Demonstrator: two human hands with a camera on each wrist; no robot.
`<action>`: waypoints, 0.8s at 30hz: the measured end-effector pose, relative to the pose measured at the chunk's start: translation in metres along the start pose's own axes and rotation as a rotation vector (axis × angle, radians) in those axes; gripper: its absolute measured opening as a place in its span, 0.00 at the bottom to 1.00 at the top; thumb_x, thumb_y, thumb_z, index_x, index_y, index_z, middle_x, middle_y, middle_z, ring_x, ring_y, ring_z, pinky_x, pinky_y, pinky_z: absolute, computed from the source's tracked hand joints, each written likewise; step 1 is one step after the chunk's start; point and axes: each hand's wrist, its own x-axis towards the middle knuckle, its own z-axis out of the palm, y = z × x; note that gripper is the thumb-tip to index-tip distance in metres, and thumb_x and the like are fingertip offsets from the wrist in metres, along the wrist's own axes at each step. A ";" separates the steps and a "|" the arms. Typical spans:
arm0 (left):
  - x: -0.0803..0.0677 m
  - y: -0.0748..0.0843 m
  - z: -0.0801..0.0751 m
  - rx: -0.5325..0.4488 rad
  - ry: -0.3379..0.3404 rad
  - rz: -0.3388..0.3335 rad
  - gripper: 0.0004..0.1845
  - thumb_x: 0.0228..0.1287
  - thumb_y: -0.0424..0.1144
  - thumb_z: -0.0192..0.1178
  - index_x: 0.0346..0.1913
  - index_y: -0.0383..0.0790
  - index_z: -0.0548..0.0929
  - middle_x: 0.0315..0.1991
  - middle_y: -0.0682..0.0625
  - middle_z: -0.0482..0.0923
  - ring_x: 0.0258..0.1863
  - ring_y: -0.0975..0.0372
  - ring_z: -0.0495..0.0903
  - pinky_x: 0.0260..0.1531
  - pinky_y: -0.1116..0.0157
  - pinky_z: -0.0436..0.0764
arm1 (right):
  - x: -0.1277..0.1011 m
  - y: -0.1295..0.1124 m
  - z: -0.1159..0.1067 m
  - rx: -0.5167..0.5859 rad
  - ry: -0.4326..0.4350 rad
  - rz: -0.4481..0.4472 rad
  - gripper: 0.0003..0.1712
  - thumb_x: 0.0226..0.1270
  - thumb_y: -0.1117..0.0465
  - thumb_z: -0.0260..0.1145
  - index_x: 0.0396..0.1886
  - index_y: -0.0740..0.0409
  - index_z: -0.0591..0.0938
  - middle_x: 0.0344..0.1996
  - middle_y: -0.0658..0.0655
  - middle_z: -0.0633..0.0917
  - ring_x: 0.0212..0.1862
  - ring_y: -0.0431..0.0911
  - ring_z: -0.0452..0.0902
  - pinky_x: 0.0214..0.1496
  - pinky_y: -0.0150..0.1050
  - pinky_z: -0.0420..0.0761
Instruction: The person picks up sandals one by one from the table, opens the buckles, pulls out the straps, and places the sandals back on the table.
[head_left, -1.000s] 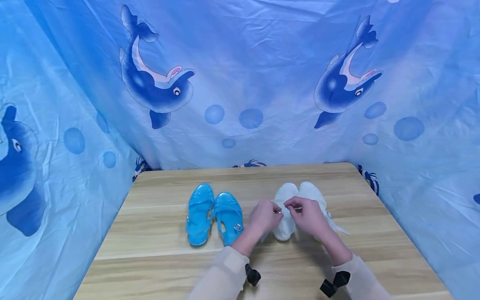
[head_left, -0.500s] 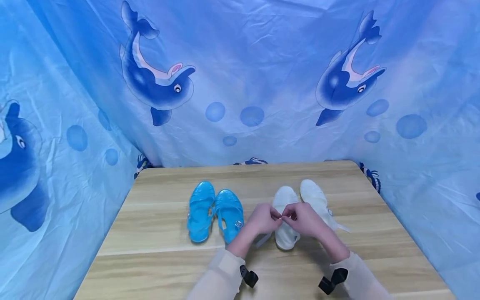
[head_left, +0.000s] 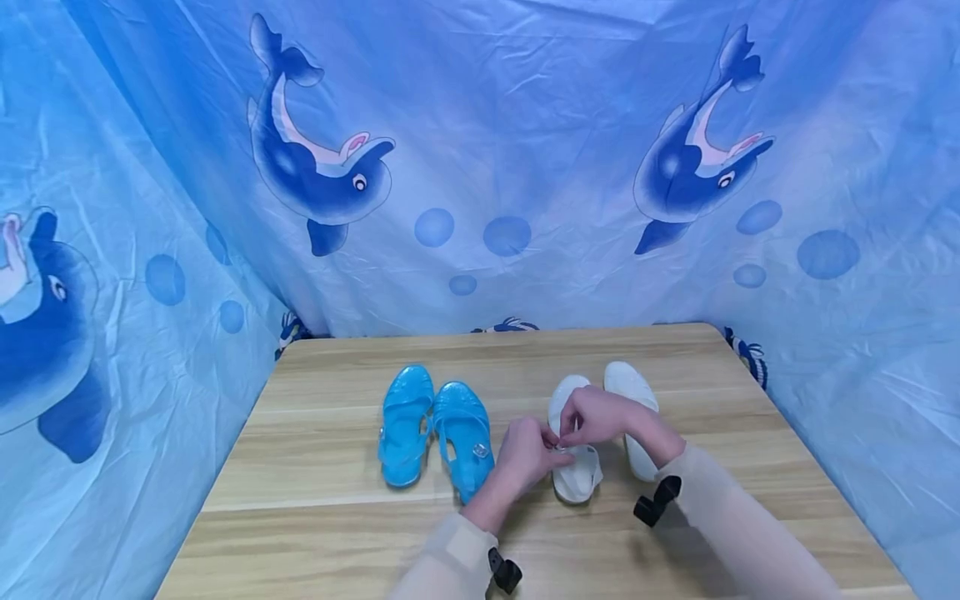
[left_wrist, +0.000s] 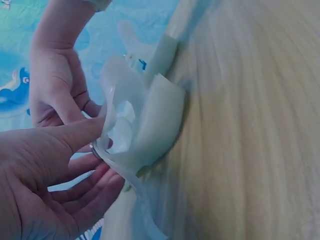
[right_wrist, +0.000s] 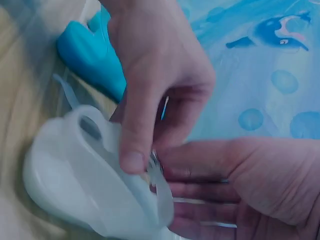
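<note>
Both hands are gripping the ankle strap of the left-hand white jelly sandal. The left hand is pinching the strap at its small metal buckle, thumb on top and the other fingers curled beneath. The right hand is reaching in from above, its thumb and forefinger closing on the same strap just beside the left thumb. In the right wrist view the right hand is pressing a fingertip onto the strap next to the buckle, and the left hand is lying below it with fingers extended under the strap. In the left wrist view the left hand is holding the strap edge, and the translucent heel cup of the sandal is curling upward, with the right hand behind it.

The sandal being worked on is resting sole-down on the wooden bench, right of centre. Its mate, the second white sandal, is lying just beside it, partly hidden by the right forearm. A pair of blue jelly sandals is standing side by side to the left, near the left hand. A blue dolphin-print curtain is hanging behind and on both sides of the bench.
</note>
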 end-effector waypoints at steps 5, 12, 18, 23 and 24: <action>0.003 -0.004 -0.002 -0.062 -0.037 0.034 0.13 0.53 0.45 0.84 0.30 0.40 0.92 0.21 0.58 0.83 0.24 0.71 0.76 0.24 0.73 0.76 | 0.008 0.004 -0.007 0.009 -0.113 -0.021 0.07 0.65 0.63 0.74 0.28 0.49 0.92 0.18 0.41 0.84 0.18 0.29 0.67 0.26 0.26 0.70; 0.001 -0.009 -0.010 -0.179 -0.112 -0.012 0.08 0.56 0.43 0.80 0.33 0.41 0.95 0.24 0.57 0.89 0.26 0.71 0.79 0.27 0.73 0.77 | 0.015 0.010 0.001 0.004 -0.133 -0.028 0.09 0.57 0.66 0.72 0.22 0.47 0.88 0.17 0.38 0.80 0.20 0.30 0.68 0.27 0.27 0.71; 0.001 -0.006 -0.012 -0.095 -0.080 -0.004 0.05 0.52 0.38 0.80 0.31 0.42 0.96 0.26 0.56 0.91 0.26 0.75 0.76 0.26 0.75 0.76 | 0.018 0.016 0.014 0.011 -0.061 -0.076 0.08 0.49 0.66 0.70 0.18 0.50 0.82 0.15 0.38 0.74 0.18 0.29 0.64 0.24 0.26 0.66; 0.007 0.003 -0.017 -0.002 -0.139 0.008 0.08 0.57 0.38 0.79 0.23 0.43 0.93 0.13 0.63 0.77 0.18 0.73 0.68 0.20 0.75 0.66 | 0.013 0.020 0.019 0.040 0.005 -0.084 0.08 0.48 0.67 0.68 0.19 0.50 0.80 0.16 0.38 0.73 0.19 0.29 0.64 0.26 0.26 0.67; 0.008 0.004 -0.019 -0.003 -0.168 0.002 0.10 0.59 0.38 0.78 0.22 0.42 0.92 0.12 0.64 0.72 0.17 0.72 0.66 0.19 0.74 0.64 | 0.011 0.021 0.020 0.056 0.017 -0.080 0.08 0.48 0.67 0.68 0.20 0.50 0.80 0.16 0.39 0.73 0.19 0.30 0.65 0.25 0.27 0.67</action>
